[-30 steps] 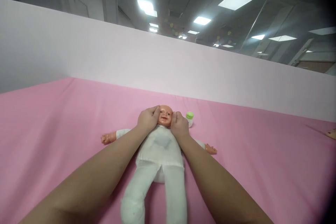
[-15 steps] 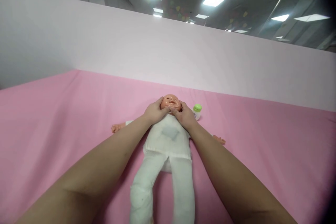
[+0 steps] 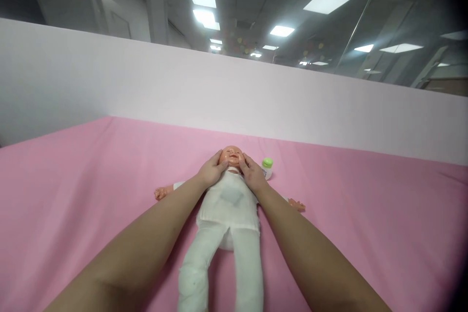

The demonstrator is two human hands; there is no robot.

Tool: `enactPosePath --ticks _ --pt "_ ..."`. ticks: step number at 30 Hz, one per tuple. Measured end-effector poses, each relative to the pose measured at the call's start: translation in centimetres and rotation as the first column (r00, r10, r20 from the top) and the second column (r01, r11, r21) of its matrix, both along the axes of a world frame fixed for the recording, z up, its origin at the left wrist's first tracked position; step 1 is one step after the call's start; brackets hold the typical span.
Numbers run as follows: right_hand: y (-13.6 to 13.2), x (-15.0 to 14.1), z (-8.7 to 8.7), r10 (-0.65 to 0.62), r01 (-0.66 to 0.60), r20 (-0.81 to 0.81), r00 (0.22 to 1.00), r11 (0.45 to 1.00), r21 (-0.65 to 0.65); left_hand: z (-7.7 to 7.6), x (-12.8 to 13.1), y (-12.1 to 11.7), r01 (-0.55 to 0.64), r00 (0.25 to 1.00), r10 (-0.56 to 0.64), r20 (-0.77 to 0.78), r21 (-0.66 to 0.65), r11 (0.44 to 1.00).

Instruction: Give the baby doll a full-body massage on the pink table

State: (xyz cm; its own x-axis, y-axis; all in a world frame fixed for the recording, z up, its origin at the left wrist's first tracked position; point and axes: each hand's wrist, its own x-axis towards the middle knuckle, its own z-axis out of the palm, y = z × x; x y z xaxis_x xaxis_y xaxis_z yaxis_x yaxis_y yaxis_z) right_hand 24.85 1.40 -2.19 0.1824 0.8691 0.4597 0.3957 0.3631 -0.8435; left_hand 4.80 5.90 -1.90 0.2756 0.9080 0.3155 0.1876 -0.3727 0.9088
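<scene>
On a pink sheet (image 3: pixel 365 204), a doll (image 3: pixel 230 209) lies at lower center while a person's left hand (image 3: pixel 213 170) and right hand (image 3: pixel 254 174) grip its head (image 3: pixel 231 153), apparently steadying it; the next move likely calls for gentle, even pressure.

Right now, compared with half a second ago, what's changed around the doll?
The thumbs of the left hand and right hand moved outward: they nearly met at the chin of the doll and now rest apart on its lower cheeks. Nothing was let go; both hands still cup its head. The doll still lies on the pink cover, the green-capped bottle beside the right hand.
</scene>
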Motion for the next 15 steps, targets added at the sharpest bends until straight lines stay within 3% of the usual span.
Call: enactPosePath --ticks 7,15 --pt "0.7 -0.04 -0.56 -0.001 0.001 0.003 1.0 1.0 0.031 -0.33 -0.24 0.53 -0.002 0.997 0.006 0.077 -0.055 0.999" --pt "0.46 -0.22 -0.24 -0.013 0.013 0.015 1.0 1.0 0.019 0.64 -0.42 -0.15 0.017 0.999 -0.015 0.041 -0.056 0.998"
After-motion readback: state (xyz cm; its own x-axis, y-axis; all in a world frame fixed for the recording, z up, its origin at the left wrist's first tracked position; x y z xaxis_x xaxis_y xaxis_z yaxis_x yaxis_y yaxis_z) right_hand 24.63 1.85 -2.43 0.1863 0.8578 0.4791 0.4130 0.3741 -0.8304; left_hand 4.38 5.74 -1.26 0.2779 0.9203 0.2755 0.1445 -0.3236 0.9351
